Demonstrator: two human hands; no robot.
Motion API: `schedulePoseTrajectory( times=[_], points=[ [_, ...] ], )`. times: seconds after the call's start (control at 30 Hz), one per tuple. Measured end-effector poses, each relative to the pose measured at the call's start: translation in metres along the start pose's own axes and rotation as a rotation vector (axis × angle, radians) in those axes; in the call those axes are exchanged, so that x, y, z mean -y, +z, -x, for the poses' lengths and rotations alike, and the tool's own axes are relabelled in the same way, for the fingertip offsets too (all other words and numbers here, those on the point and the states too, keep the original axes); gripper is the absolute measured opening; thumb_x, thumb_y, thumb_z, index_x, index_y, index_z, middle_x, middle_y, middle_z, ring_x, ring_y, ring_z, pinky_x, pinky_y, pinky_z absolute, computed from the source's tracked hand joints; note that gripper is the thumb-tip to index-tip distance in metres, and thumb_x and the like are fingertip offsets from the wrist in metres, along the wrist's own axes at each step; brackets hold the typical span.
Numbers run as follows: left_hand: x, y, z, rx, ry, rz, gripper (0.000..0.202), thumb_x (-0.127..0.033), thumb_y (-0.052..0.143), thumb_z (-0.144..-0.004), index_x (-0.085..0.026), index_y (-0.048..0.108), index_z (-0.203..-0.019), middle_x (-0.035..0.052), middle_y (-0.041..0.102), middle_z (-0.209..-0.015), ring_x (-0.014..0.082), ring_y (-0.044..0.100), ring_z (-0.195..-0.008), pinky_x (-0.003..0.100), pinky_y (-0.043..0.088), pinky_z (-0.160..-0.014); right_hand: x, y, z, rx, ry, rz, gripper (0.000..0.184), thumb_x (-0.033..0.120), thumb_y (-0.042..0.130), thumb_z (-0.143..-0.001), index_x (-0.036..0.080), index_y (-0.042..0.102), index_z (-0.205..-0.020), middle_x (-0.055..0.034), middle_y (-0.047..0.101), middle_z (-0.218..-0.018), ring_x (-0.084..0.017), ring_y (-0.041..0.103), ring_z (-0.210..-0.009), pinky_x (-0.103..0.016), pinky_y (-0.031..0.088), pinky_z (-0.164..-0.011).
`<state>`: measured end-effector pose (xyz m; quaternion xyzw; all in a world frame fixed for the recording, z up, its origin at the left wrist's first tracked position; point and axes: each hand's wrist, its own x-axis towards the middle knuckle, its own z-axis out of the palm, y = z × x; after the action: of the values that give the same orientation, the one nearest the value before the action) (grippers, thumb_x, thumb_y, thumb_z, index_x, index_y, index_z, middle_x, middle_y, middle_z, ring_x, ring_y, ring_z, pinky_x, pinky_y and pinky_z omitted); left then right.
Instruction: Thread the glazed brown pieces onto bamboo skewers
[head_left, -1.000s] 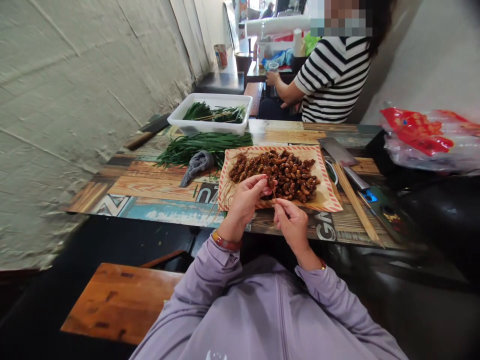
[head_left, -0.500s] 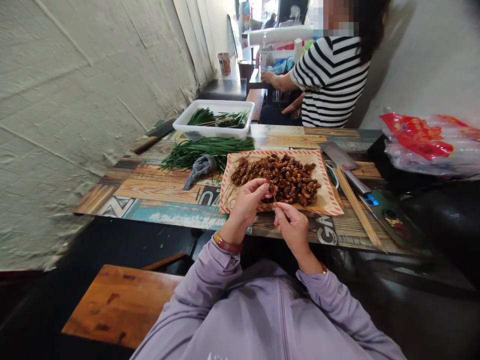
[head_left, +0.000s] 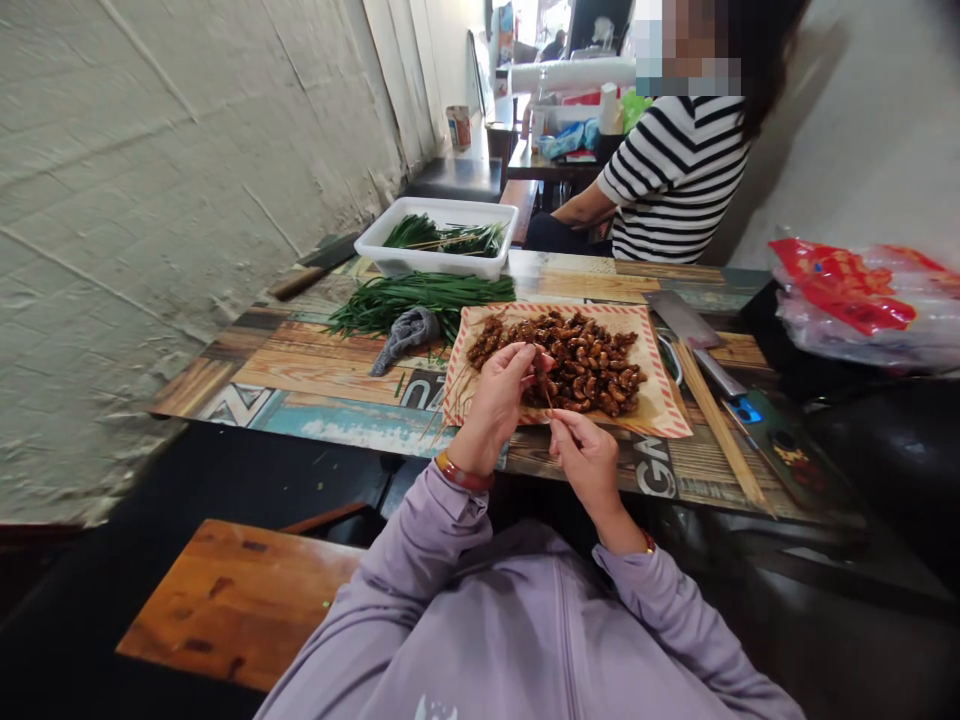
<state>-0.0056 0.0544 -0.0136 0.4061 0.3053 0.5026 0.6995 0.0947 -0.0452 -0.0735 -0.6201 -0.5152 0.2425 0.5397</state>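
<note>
A paper-lined tray (head_left: 459, 400) with a red-striped edge lies in front of me, heaped with small glossy brown pieces (head_left: 592, 365) that look like insect pupae. My right hand (head_left: 589, 455) pinches a thin wooden skewer (head_left: 549, 398) low down, at the tray's near edge. At the skewer's upper end my left hand (head_left: 501, 393) is closed, fingertips pressed together on one brown piece; its outline is mostly hidden by the fingers. On the tray's left edge rest several thin sticks (head_left: 442, 415).
Green chives (head_left: 420, 298) and a grey cloth (head_left: 406, 338) lie left of the tray; behind stands a white tub (head_left: 439, 265) of chives. Right are a cleaver (head_left: 684, 318), a skewer bundle (head_left: 724, 430) and a phone (head_left: 787, 455). A person in stripes (head_left: 679, 180) sits beyond.
My left hand has tilted slightly around the upper end of the skewer, while my right hand keeps its pinch. The seated person's arm has drawn back from the far table. The view has shifted slightly.
</note>
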Motion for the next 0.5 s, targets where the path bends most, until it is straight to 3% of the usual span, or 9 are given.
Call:
schedulePoseTrajectory(
  times=[0.23,0.5],
  points=[
    [0.0033,0.0006,0.0030,-0.007,0.032,-0.046,0.024,-0.040,0.065,-0.079,-0.016,0.063,-0.079,0.0041,0.067,-0.079,0.0142,0.063,-0.080,0.024,0.043,-0.073,-0.0010,0.0009,0.0006,-0.004,0.009,-0.020,0.029,0.040,0.053,-0.090,0.019,0.071,-0.096,0.0037,0.059,-0.053,-0.009,0.053,-0.042,-0.020,0.046,-0.047],
    [0.0042,0.0056,0.0061,-0.022,0.028,0.019,0.021,-0.037,0.065,-0.078,-0.016,0.063,-0.078,0.0020,0.065,-0.074,0.0120,0.061,-0.073,0.023,0.044,-0.071,-0.0015,0.0005,0.0017,-0.009,0.012,-0.030,0.029,0.039,0.053,-0.090,0.018,0.071,-0.097,0.0037,0.059,-0.053,-0.009,0.053,-0.042,-0.020,0.046,-0.046]
  ],
)
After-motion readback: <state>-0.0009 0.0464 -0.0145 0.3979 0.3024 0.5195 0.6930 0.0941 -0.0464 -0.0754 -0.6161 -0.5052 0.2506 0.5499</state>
